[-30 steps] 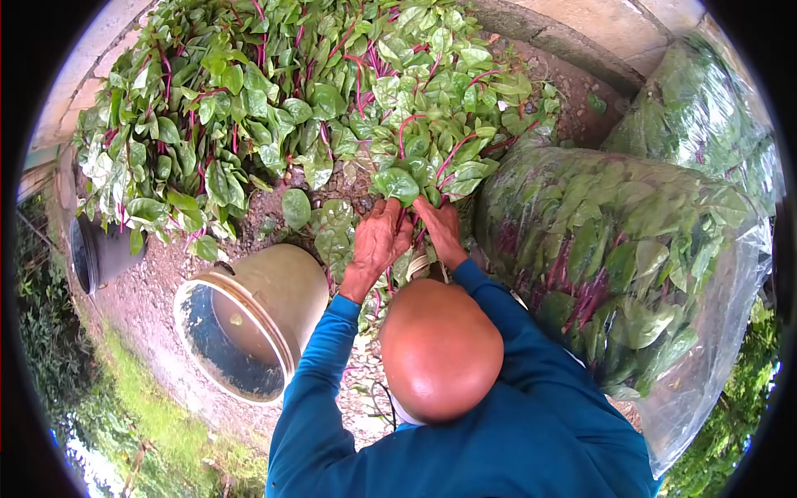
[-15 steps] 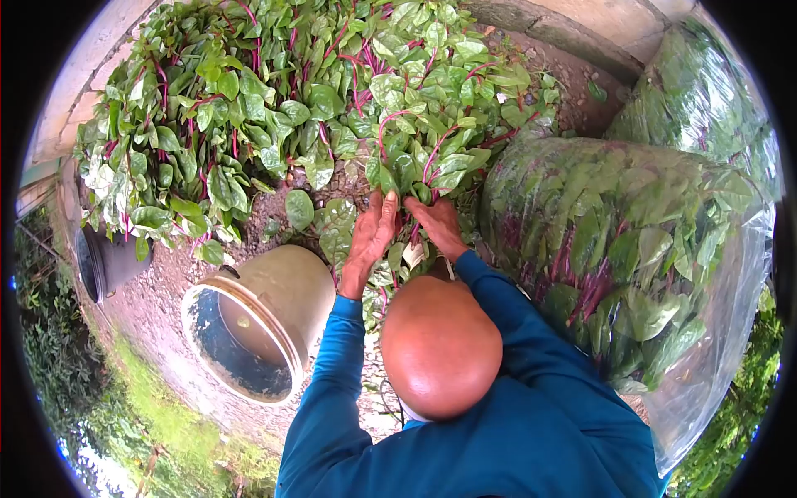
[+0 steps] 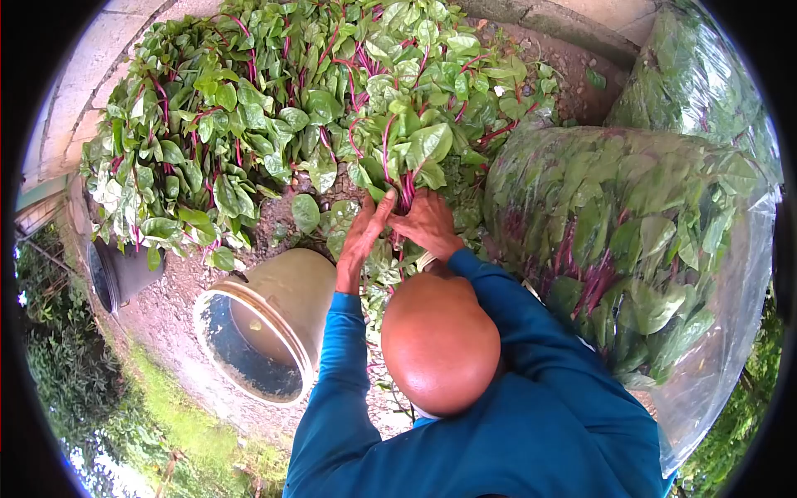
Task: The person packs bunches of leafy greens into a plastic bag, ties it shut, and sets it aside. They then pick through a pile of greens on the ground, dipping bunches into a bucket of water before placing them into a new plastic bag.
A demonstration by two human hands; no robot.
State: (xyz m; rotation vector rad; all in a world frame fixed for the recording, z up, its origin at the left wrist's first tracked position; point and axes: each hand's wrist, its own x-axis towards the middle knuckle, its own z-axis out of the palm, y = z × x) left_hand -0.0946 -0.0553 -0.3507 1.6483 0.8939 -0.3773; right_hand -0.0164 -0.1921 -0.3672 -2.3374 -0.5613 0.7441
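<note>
Both hands are around a bunch of Malabar spinach, with reddish-purple stems and broad green leaves fanning away from me. My left hand presses against the left side of the stems, thumb toward the bunch. On the other side, my right hand has its fingers closed around the stems near their lower ends. Parts of the fingers are hidden by the stems and leaves. Under and behind the bunch lies a large heap of the same spinach.
A pale bucket lies tipped on its side at left, mouth toward me. Farther left is a dark bucket. Clear plastic bags packed with spinach stand at right. A low block wall runs behind. A rounded bare body part shows between my arms.
My hands have drawn slightly closer together around the stems, and the right has shifted a little left. The held bunch's leaves have shifted, leaving more of its purple stems showing.
</note>
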